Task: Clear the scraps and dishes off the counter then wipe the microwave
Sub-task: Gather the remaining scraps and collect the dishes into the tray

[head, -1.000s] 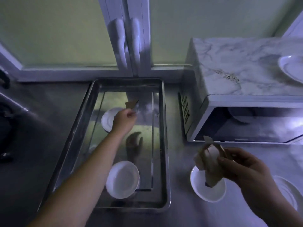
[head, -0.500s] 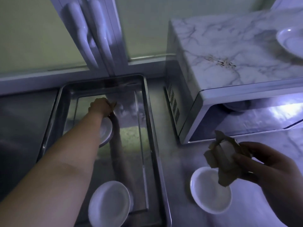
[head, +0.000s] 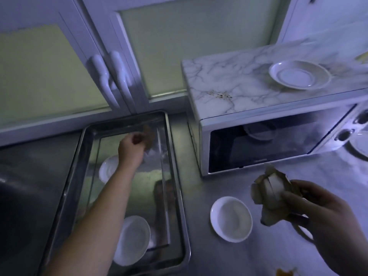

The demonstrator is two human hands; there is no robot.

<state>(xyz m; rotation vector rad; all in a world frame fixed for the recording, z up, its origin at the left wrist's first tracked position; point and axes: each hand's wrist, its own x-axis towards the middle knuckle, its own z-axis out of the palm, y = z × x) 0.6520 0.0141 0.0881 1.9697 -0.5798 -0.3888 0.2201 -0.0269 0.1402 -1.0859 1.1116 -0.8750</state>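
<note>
My left hand (head: 131, 148) reaches over the far end of the steel tray (head: 175, 176) and pinches a small brown scrap (head: 148, 136). Two white dishes lie in the tray, one (head: 107, 168) partly under my forearm and one (head: 132, 239) near the front. My right hand (head: 322, 222) grips a bundle of brown peel scraps (head: 272, 194) above the counter, just right of a white bowl (head: 231, 219). The marble-topped microwave (head: 239, 90) stands at the right with a white plate (head: 299, 74) on top.
White cabinet doors with handles (head: 111, 76) rise behind the tray. Another plate (head: 361, 144) shows at the right edge beside the microwave knobs. An orange scrap (head: 285, 272) lies at the bottom right. A dark sink area (head: 23, 176) sits left of the tray.
The view has tilted up and shifted right. My left hand stays over the tray's far end with its scrap; my right hand has lifted its scraps slightly off the bowl.
</note>
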